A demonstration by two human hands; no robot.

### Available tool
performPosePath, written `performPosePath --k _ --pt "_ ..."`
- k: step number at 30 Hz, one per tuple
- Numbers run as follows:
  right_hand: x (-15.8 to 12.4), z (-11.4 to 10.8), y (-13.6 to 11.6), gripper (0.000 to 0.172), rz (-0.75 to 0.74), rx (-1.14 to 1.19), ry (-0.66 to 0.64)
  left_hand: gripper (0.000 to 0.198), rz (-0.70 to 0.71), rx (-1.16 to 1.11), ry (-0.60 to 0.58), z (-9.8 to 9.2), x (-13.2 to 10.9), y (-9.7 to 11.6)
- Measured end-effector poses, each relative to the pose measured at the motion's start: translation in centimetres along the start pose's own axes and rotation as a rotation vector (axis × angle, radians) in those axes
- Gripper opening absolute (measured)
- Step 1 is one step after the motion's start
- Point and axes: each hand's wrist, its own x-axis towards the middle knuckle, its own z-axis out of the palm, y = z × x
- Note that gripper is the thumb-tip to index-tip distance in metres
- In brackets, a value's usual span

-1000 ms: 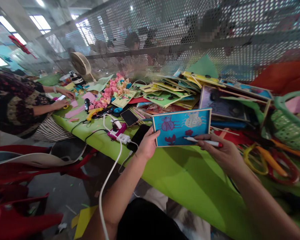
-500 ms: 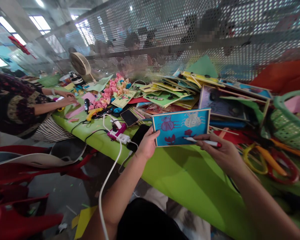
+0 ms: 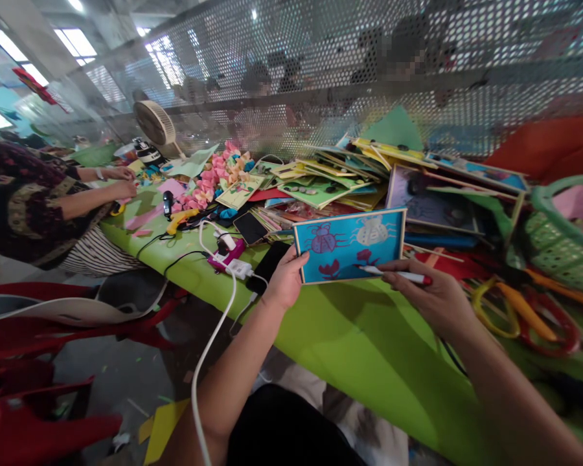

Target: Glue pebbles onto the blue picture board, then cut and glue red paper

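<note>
My left hand (image 3: pixel 287 279) grips the left edge of a blue framed picture (image 3: pixel 342 255), thumb on its front. Two beetle drawings, one dark red and one pale, fill the picture's upper half, with dark red flower-like shapes below. Between the closed fingers of my right hand (image 3: pixel 434 291) is a white marker pen (image 3: pixel 402 275) with a red end. Its tip meets or nearly meets the lower middle of the picture, beside the right-hand flower shape. The picture is held tilted up above the green tabletop (image 3: pixel 359 343).
Behind the picture lies a heap of cards (image 3: pixel 320 188). Scissors (image 3: pixel 547 320) and a green basket (image 3: pixel 566 233) stand at right. A purple power strip (image 3: pixel 228 254), a white cable (image 3: pixel 214 349) and phones are left of my hand. Further left, a co-worker's hands (image 3: pixel 121 184) are over the table.
The framed picture has shifted very slightly left and up. A little more dark red shows on the right-hand flower shape. The co-worker's hands have drawn back to the left.
</note>
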Motion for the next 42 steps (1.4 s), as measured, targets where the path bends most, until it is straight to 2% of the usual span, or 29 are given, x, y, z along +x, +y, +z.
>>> performPosePath --k 12,34,42 --pt "0.02 -0.36 0.29 0.041 -0.007 -0.015 -0.037 0.056 0.003 -0.013 0.018 0.10 -0.03 0.21" --pt "0.15 -0.76 0.29 0.056 0.114 -0.049 0.016 0.055 0.031 0.009 0.033 -0.20 0.15 0.31" --pt "0.20 -0.71 -0.24 0.057 0.088 -0.095 0.037 0.051 0.028 0.005 0.043 -0.08 0.13 0.45"
